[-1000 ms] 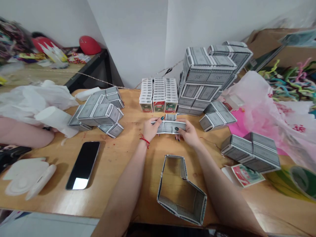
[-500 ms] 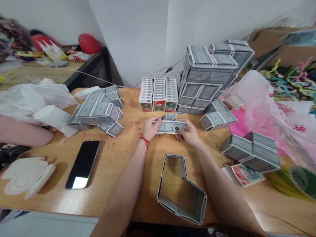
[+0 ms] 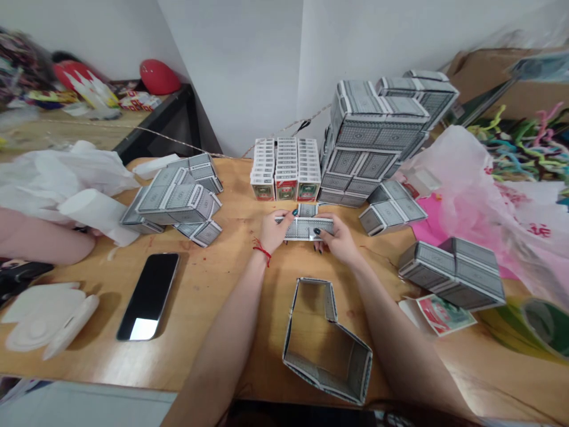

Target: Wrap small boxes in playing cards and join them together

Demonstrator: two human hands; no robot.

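1. Under the left hand [image 3: 273, 231] and the right hand [image 3: 341, 238], a wooden table [image 3: 195, 320] is spreading out to both sides of the grip
2. Beyond the grip and to its right, a tall stack of grey-patterned card blocks [image 3: 377, 133] is standing near the wall
3. Left of the grip, a lower pile of similar blocks [image 3: 173, 201] is resting on the table
4. Nearer than the grip, between the forearms, an open card frame [image 3: 356, 370] is lying with its hollow facing upward
5. Right of the grip and nearer, a stepped card block [image 3: 457, 276] is sitting near a red and green carton [image 3: 447, 314]
6. Straight beyond the grip, three rows of white card packs [image 3: 287, 169] are standing side by side
7. Left of the grip and nearer, a dark-screened phone [image 3: 149, 296] is lying flat, well apart from the hands
8. At the grip itself, both hands are pinching a grey card strip [image 3: 304, 228] by its ends, thumbs pressing on its face
9. Just beyond the strip, a small card piece [image 3: 307, 210] is showing partly
10. Behind the left hand, a red string bracelet [image 3: 262, 251] is circling the wrist
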